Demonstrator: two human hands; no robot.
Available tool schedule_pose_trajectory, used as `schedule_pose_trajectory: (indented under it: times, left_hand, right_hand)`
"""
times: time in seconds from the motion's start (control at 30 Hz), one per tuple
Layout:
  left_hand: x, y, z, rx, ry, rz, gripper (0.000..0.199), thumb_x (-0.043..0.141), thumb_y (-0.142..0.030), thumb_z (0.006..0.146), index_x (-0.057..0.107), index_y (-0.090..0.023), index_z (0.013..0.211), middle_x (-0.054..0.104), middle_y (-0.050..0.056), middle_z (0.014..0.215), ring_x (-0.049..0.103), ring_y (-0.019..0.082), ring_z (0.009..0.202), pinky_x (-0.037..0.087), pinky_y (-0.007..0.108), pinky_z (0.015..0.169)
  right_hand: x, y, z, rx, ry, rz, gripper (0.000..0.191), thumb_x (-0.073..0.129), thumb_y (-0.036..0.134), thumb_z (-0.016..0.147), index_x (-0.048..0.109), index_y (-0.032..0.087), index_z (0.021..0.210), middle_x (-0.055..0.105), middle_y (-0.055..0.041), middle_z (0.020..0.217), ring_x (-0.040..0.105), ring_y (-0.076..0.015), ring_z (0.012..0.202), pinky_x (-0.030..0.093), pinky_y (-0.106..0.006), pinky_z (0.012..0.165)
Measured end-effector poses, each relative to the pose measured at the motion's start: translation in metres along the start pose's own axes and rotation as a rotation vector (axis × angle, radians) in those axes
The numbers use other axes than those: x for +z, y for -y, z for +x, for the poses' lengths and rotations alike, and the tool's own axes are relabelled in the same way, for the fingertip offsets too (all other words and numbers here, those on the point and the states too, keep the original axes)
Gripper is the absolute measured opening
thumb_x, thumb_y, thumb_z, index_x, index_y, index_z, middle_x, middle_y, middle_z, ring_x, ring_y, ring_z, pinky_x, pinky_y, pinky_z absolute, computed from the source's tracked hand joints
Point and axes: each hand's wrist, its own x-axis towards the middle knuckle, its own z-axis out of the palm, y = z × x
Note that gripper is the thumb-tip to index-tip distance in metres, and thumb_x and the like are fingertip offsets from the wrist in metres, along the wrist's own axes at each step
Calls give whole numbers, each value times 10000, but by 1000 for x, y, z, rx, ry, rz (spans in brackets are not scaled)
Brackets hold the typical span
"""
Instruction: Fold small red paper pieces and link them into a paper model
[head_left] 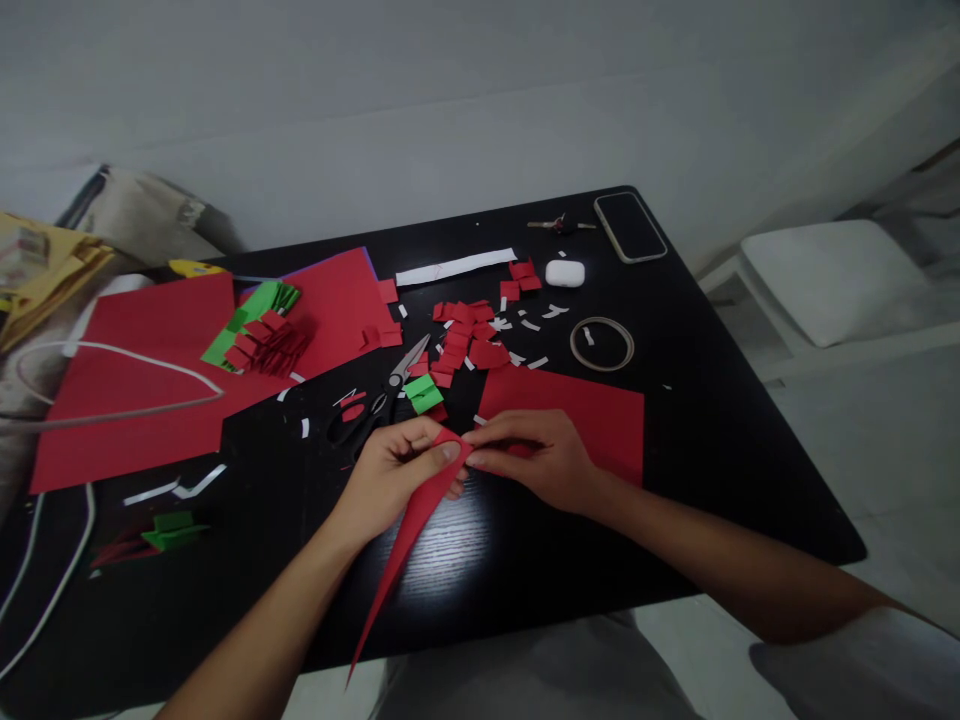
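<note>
Between my two hands is a long red paper strip (411,527), its tapered end hanging down past the table's front edge. My left hand (405,465) grips it with the thumb pressed flat on top. At the strip's upper right end, my right hand (536,450) pinches the corner between thumb and fingers. A pair of black-handled scissors (396,380) lies just beyond my left hand, blades apart. Close to it is a small folded green paper piece (424,394). A red paper sheet (607,415) lies partly under my right hand. Red folded pieces (459,335) are heaped past my hands.
Large red sheets (157,370) cover the left side, with folded green and red paper (262,325) on them. Toward the back are a white strip (456,267), keys (561,225), a phone (631,227) and a white case (565,273). A tape ring (601,344) lies right. White cables (82,560) cross the left edge.
</note>
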Motion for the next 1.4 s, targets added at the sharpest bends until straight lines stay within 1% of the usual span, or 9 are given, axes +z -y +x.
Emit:
schedule_pose_trajectory:
  times: [0.07, 0.3, 0.5, 0.73, 0.83, 1.03, 1.2, 1.3, 1.4]
  left_hand:
    - [0, 0, 0, -3, 5, 2, 232, 814, -351, 830, 721, -139, 819, 769, 34, 724, 722, 145, 567, 606, 244, 593]
    - [2, -4, -1, 26, 19, 79, 239, 815, -347, 825, 723, -132, 778, 744, 38, 646, 693, 144, 567, 592, 254, 605]
    - [0, -2, 0, 6, 69, 40, 236, 822, -349, 815, 736, -135, 767, 726, 27, 634, 679, 139, 557, 590, 254, 588]
    - [-5, 4, 1, -6, 44, 58, 207, 838, -341, 801, 760, -152, 773, 722, 8, 664, 681, 122, 575, 559, 219, 599]
    - [-5, 3, 1, 10, 38, 83, 208, 832, -343, 808, 764, -149, 771, 727, 13, 648, 669, 113, 585, 522, 199, 605]
    - [-5, 1, 2, 16, 29, 118, 233, 837, -353, 793, 761, -135, 761, 725, 25, 632, 645, 117, 572, 489, 210, 594]
    - [-4, 1, 3, 33, 19, 141, 260, 854, -366, 764, 755, -127, 751, 709, 22, 617, 636, 123, 575, 476, 219, 598]
    - [-3, 2, 3, 31, 11, 147, 266, 847, -374, 772, 750, -128, 744, 701, 17, 607, 624, 117, 559, 464, 213, 581]
    - [-3, 3, 3, 28, 17, 144, 257, 827, -376, 794, 752, -133, 754, 706, 18, 614, 629, 118, 557, 466, 213, 575]
  right_hand:
    - [0, -1, 0, 7, -6, 6, 156, 817, 324, 852, 831, 290, 1004, 821, -15, 899, 759, -182, 799, 590, -288, 721]
    - [0, -1, 1, 11, 19, 76, 154, 829, 358, 837, 837, 274, 966, 821, -32, 903, 761, -193, 813, 607, -326, 803]
    - [-1, -2, 2, 26, 43, 97, 142, 846, 339, 819, 840, 279, 948, 821, -28, 887, 761, -194, 784, 603, -346, 830]
    - [-1, -1, 2, 25, 49, 80, 152, 855, 330, 812, 838, 284, 956, 818, -15, 870, 753, -180, 764, 580, -299, 720]
    - [0, -1, 2, 28, 34, 79, 139, 861, 319, 805, 838, 285, 937, 819, -10, 859, 754, -180, 764, 578, -296, 724]
    - [0, -1, 2, 44, 41, 88, 133, 865, 308, 802, 841, 274, 928, 823, -16, 865, 766, -184, 775, 588, -297, 756]
    - [-1, -3, 2, 6, 39, 91, 129, 871, 266, 796, 842, 247, 920, 828, -24, 869, 774, -174, 773, 592, -291, 812]
    - [-1, -3, 2, 3, 37, 85, 129, 870, 239, 796, 841, 247, 921, 830, -22, 872, 776, -166, 775, 591, -274, 797]
    - [-1, -3, 2, 6, 37, 83, 120, 868, 260, 799, 841, 245, 915, 829, -26, 865, 777, -169, 767, 596, -270, 760]
